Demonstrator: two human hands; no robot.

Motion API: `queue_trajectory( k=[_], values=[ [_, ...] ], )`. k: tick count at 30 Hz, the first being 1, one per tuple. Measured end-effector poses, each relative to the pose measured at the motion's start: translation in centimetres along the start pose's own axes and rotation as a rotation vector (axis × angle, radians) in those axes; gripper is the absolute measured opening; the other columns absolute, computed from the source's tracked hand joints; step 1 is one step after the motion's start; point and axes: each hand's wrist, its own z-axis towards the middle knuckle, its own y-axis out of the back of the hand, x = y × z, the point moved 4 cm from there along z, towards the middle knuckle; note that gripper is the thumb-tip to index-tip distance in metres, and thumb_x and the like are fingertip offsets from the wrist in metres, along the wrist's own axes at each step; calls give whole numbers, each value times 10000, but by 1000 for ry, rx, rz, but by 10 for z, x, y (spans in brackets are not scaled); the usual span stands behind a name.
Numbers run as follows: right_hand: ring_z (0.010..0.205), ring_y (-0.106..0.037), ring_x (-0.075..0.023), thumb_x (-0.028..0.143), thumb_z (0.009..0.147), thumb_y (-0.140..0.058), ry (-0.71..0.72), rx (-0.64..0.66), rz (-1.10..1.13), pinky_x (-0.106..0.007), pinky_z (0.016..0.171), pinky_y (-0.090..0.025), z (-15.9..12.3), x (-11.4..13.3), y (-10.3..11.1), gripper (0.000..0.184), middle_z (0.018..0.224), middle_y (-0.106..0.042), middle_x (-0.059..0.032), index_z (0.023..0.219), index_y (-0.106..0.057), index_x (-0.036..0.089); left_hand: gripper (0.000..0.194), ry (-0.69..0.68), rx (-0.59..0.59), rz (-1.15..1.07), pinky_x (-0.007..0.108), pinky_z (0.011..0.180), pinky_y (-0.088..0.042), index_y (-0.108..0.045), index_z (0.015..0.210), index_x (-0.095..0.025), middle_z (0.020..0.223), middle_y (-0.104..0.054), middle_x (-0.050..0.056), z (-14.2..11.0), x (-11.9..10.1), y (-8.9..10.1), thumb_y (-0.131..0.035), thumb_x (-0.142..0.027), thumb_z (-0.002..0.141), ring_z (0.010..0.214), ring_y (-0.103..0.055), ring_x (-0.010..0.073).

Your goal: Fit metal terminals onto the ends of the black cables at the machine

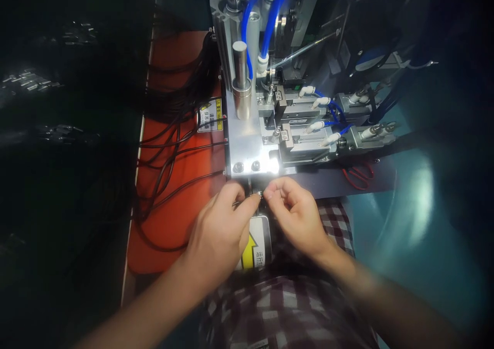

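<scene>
In front of the machine's metal block [249, 151], my two hands meet at a small part [261, 194], too small to name. My left hand [224, 225] is closed, with thumb and forefinger pinched at the part's left side; a bit of black cable shows by its fingers. From the right, my right hand [299, 215] pinches at the same part with thumb and fingertips, the other fingers curled. Most of what lies between the fingertips is hidden. Just below is a white label [262, 241] with a yellow arrow, partly covered by my left hand.
Black cables [165, 179] run over the orange surface [170, 230] on the left into the machine. Blue air tubes [276, 14] and pneumatic cylinders [309, 138] stand behind and to the right. Red-handled scissors [358, 176] lie on the dark ledge [324, 183]. Checked cloth covers my lap.
</scene>
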Motion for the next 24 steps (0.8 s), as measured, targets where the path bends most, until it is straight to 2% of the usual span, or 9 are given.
queue_trajectory(
  k=[11,18,24],
  values=[
    [495,-384,-99,279,904,-542,-73,-23,150,-239,457,-318,0,-2,-6,141,583,-438,54,785,-524,206,261,4,-7,-16,238,560,-508,-707,953,-99,789,-561,79,1,-1,0,-471,-55,850,674,-583,146],
    [486,-364,-101,312,894,-551,-119,-35,159,-240,446,-308,-1,-7,-6,159,569,-430,54,777,-527,206,256,12,-6,3,213,567,-506,-692,951,-140,794,-564,54,-1,0,-1,-455,-78,876,679,-575,124],
    [499,-375,-106,311,881,-567,-121,-53,186,-243,454,-319,0,-5,-6,155,584,-451,47,772,-531,208,257,8,-3,-8,220,570,-509,-692,957,-126,798,-563,61,-1,0,-1,-459,-63,867,676,-570,127]
  ],
)
